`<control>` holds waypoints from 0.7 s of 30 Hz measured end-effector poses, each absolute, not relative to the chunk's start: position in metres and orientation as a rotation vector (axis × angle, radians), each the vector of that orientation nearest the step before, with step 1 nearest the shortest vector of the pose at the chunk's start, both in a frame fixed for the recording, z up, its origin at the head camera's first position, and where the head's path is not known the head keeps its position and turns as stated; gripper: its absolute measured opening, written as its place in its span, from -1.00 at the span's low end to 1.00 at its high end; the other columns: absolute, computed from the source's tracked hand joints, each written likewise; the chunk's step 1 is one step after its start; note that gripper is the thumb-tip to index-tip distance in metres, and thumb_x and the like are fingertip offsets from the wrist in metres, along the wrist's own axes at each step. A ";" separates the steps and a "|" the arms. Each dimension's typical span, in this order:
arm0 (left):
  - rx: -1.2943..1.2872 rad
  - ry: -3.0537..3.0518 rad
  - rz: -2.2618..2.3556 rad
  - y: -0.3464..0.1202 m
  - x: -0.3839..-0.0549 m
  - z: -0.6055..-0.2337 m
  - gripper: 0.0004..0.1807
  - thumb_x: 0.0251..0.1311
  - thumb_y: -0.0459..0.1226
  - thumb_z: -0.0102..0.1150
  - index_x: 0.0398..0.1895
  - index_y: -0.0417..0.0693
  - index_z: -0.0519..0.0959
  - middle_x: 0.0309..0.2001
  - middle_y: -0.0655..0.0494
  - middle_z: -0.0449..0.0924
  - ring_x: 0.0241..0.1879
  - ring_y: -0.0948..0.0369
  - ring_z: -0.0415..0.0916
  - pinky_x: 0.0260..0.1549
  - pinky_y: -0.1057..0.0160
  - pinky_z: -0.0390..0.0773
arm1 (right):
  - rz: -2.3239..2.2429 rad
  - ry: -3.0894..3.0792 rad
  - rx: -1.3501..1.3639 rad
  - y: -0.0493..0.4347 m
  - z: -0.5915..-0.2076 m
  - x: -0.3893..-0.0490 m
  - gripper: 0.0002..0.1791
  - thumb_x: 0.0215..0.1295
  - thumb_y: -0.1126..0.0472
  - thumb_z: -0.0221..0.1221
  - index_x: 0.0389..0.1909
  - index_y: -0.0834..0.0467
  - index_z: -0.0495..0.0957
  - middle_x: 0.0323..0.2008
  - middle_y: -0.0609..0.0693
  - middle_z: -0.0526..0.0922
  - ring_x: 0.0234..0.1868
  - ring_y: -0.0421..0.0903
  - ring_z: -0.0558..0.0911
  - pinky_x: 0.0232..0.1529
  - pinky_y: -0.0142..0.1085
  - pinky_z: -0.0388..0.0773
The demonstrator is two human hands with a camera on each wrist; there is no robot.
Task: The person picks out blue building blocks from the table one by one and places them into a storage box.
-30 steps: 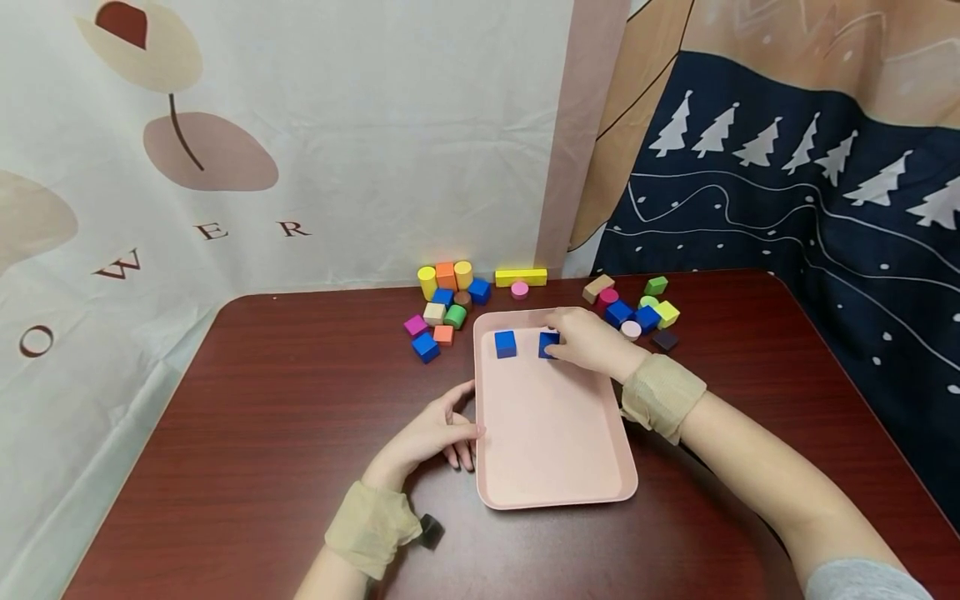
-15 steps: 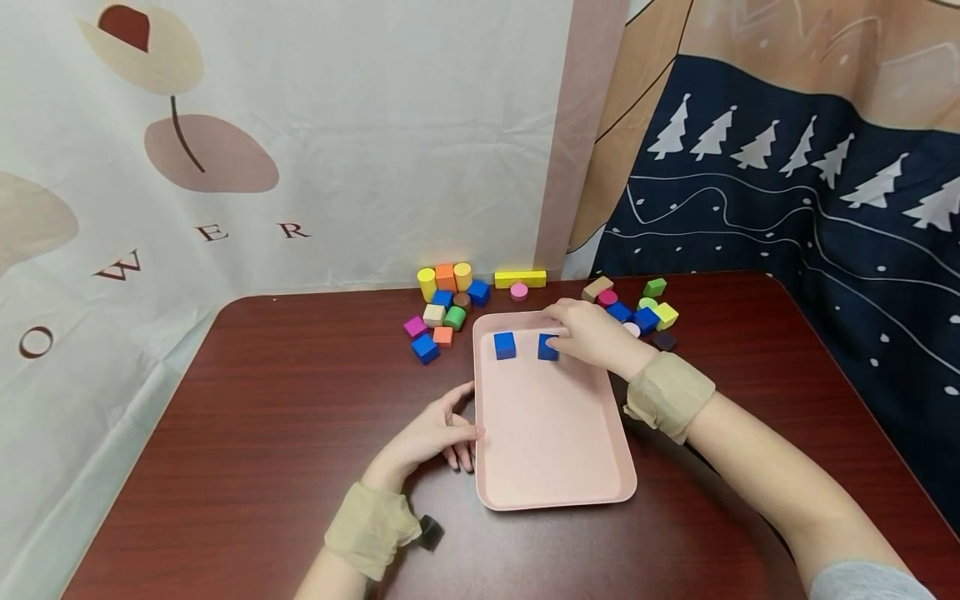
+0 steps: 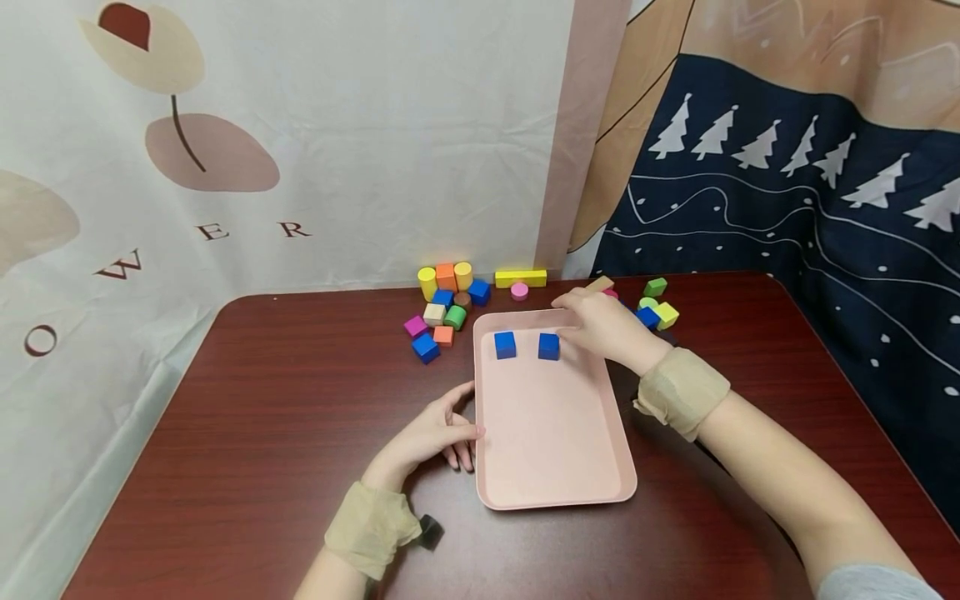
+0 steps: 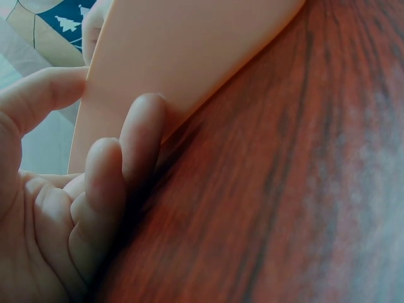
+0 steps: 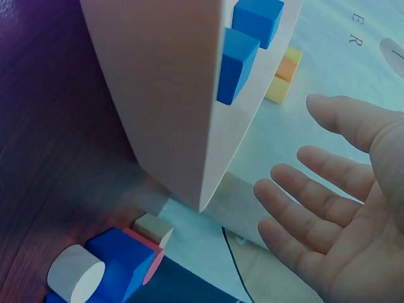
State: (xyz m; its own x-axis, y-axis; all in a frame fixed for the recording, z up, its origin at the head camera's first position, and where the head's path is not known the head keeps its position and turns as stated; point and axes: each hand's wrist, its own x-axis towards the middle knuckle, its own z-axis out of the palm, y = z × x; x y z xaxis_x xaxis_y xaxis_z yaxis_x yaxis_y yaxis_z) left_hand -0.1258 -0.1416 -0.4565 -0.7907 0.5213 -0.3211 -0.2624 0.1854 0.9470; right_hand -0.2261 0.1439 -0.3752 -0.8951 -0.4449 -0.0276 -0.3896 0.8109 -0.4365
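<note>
Hand L on L side of pink tray: thumb over rim, fingers vs outer wall, gripping. Mixed blocks behind, on surface. Far end of tray: L cube, R cube, both blue, gap btwn. Hand R just beside R cube: fingers spread, released. More blocks beyond, partly hidden. Step (judged): R cube set down; next prob. calls for clearing hand R w/o nudging cube.

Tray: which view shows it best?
Head: nearly the whole tray shows from above. Left wrist gives a cropped piece, partly behind the left hand; right wrist, an outer side and a slice of its inside with two blue cubes.
</note>
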 end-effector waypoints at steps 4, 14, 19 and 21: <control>0.247 1.862 1.666 -0.141 -0.126 -0.456 -0.11 0.23 -0.31 0.20 0.49 -0.15 -0.13 -0.52 -0.14 0.63 -0.69 0.14 0.57 -0.73 0.30 0.54 | -0.637 2.902 -0.658 0.148 -0.375 -0.227 -0.49 0.20 0.18 0.32 0.16 0.26 0.49 0.09 0.20 0.54 0.10 0.11 0.51 0.12 0.00 0.44; 0.244 1.868 1.667 -0.142 -0.127 -0.458 -0.11 0.23 -0.31 0.21 0.49 -0.17 -0.12 -0.52 -0.13 0.62 -0.69 0.14 0.57 -0.72 0.30 0.54 | -0.569 3.019 -0.754 0.163 -0.378 -0.228 -0.52 0.15 0.15 0.34 0.08 0.24 0.55 0.09 0.22 0.51 0.22 0.21 0.35 0.22 0.16 0.19; 0.246 1.871 1.663 -0.142 -0.127 -0.458 -0.10 0.23 -0.30 0.21 0.49 -0.16 -0.12 -0.52 -0.13 0.62 -0.69 0.13 0.56 -0.72 0.30 0.53 | -0.537 3.049 -0.748 0.169 -0.379 -0.229 -0.51 0.14 0.13 0.35 0.09 0.22 0.56 0.11 0.22 0.50 0.20 0.21 0.36 0.17 0.14 0.24; 0.248 1.872 1.662 -0.142 -0.127 -0.458 -0.10 0.23 -0.29 0.21 0.49 -0.17 -0.12 -0.52 -0.13 0.62 -0.69 0.12 0.56 -0.72 0.30 0.53 | -0.533 3.051 -0.740 0.172 -0.381 -0.229 -0.52 0.15 0.14 0.34 0.09 0.22 0.55 0.11 0.22 0.49 0.19 0.21 0.37 0.15 0.13 0.25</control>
